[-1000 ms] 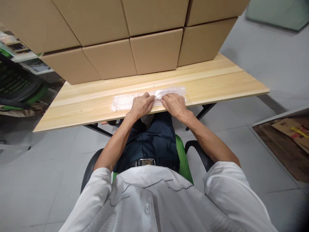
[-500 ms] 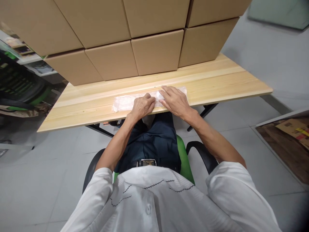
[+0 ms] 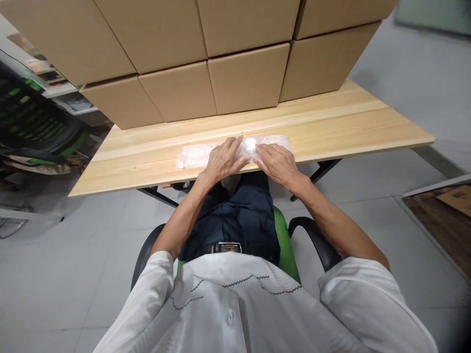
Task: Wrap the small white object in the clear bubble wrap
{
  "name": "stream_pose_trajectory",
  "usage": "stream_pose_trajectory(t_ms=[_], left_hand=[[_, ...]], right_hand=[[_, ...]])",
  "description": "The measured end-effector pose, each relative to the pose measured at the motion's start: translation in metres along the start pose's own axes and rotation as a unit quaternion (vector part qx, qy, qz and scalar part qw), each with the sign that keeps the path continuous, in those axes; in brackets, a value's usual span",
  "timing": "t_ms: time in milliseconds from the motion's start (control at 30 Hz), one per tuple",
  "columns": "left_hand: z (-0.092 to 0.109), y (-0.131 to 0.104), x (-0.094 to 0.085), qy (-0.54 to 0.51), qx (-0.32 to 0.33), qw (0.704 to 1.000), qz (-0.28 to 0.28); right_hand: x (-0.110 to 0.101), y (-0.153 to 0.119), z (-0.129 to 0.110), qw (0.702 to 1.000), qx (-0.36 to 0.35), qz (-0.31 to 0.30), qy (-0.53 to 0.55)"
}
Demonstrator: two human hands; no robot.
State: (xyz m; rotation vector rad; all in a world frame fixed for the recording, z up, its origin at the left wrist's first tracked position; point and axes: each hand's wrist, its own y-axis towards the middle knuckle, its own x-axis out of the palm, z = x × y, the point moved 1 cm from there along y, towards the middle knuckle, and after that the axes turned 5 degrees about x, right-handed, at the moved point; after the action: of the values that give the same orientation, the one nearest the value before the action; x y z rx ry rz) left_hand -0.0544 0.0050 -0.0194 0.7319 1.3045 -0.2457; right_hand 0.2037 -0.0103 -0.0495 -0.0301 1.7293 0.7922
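A long, thin, translucent pinkish plastic wrap lies flat near the front edge of the wooden table. On its middle sits a small shiny white item, too small to identify. My left hand rests on the wrap just left of that item, fingers extended and thumb apart. To the right of it, my right hand lies over the wrap with its fingers spread and thumb apart. Neither hand is closed round anything.
Stacked cardboard boxes line the back of the table. Left of the table stands a black and green chair near a shelf. An armrest is at my right side.
Both hands have spread apart around the shiny white item, which my right hand partly covered before. My left fingers have straightened out. The view has shifted slightly.
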Motion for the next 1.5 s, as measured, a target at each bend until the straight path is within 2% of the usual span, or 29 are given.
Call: stream_pose_trajectory(t_ms=[133,267,433,567,667,767,867,1000,1167,1300,1433,1500], left_hand=[[0.002,0.006,0.011,-0.041,0.049,0.998,-0.021],[0.008,0.004,0.019,-0.042,0.051,0.996,-0.068],[0.01,0.001,0.019,-0.041,0.051,0.995,-0.076],[0.01,0.005,0.014,-0.046,0.044,0.994,-0.093],[0.013,0.008,0.011,-0.043,0.037,0.993,-0.1],[0.016,0.009,0.009,-0.034,0.039,0.994,-0.095],[0.018,0.009,0.009,-0.023,0.043,0.995,-0.09],[0.017,0.007,0.011,-0.014,0.055,0.995,-0.078],[0.008,-0.009,0.009,-0.02,0.091,0.994,-0.056],[0.001,-0.021,0.004,-0.03,0.095,0.994,-0.037],[0.004,-0.022,0.005,-0.029,0.089,0.995,-0.032],[0.008,-0.022,0.007,-0.024,0.084,0.996,-0.033]], right_hand=[[0.001,-0.004,0.002,1.0,-0.006,0.013,0.014],[0.0,-0.012,0.005,0.999,-0.021,0.015,0.038],[-0.003,-0.023,0.013,0.996,-0.034,0.004,0.083],[-0.01,-0.022,0.026,0.994,-0.005,0.02,0.105],[-0.015,-0.011,0.039,0.994,0.039,0.035,0.099],[-0.016,0.008,0.049,0.994,0.068,0.016,0.083],[-0.015,0.023,0.053,0.995,0.075,-0.034,0.064],[-0.018,0.023,0.049,0.994,0.062,-0.085,0.04],[-0.032,0.0,0.036,0.995,0.068,-0.07,0.026],[-0.037,-0.015,0.032,0.997,0.035,-0.049,0.053],[-0.033,-0.021,0.057,0.993,0.006,-0.014,0.113],[-0.03,-0.025,0.075,0.991,-0.007,-0.026,0.13]])
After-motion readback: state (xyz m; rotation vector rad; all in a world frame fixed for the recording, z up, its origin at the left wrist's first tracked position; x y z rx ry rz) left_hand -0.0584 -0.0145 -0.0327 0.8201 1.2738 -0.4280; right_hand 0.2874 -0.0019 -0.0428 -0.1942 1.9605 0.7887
